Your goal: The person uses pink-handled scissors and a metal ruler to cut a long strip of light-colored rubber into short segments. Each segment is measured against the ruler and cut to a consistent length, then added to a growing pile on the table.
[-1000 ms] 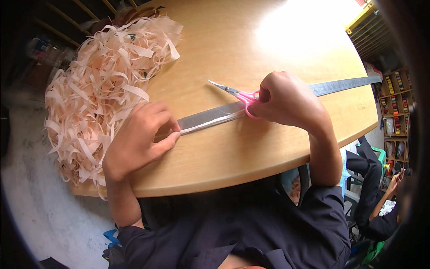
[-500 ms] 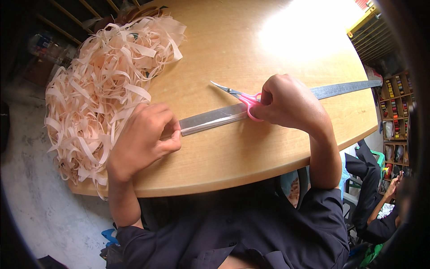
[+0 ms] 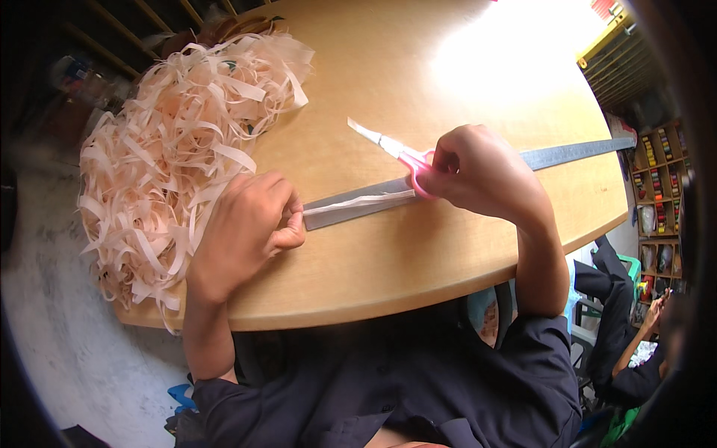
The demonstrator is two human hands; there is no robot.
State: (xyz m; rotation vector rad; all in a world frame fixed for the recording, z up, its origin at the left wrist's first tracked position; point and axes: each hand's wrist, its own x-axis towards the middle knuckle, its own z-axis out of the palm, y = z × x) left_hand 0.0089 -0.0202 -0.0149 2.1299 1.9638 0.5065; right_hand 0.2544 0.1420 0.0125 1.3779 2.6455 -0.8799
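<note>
A narrow pale ribbon strip (image 3: pixel 362 201) is stretched along a long metal ruler (image 3: pixel 575 153) on the wooden table. Its left end is pinched between the thumb and fingers of my left hand (image 3: pixel 243 224), at the ruler's end. My right hand (image 3: pixel 482 168) is closed on small scissors (image 3: pixel 405 154) with pink handles, their blades pointing up and left. The strip's other end runs to the right fingers, where the grip on it is partly hidden. Beside my left hand lies a big tangled pile of pale peach ribbon strips (image 3: pixel 168 157).
The curved table edge (image 3: pixel 418 300) runs in front of my body. At the right stand wooden shelves (image 3: pixel 657 175) of coloured thread spools. Another person (image 3: pixel 627 358) sits at the lower right. Bright light glares on the far tabletop (image 3: pixel 508 60).
The scissors have tilted slightly and their blades now catch the light. The strip has shifted toward the ruler's far edge. Both hands keep nearly the same places.
</note>
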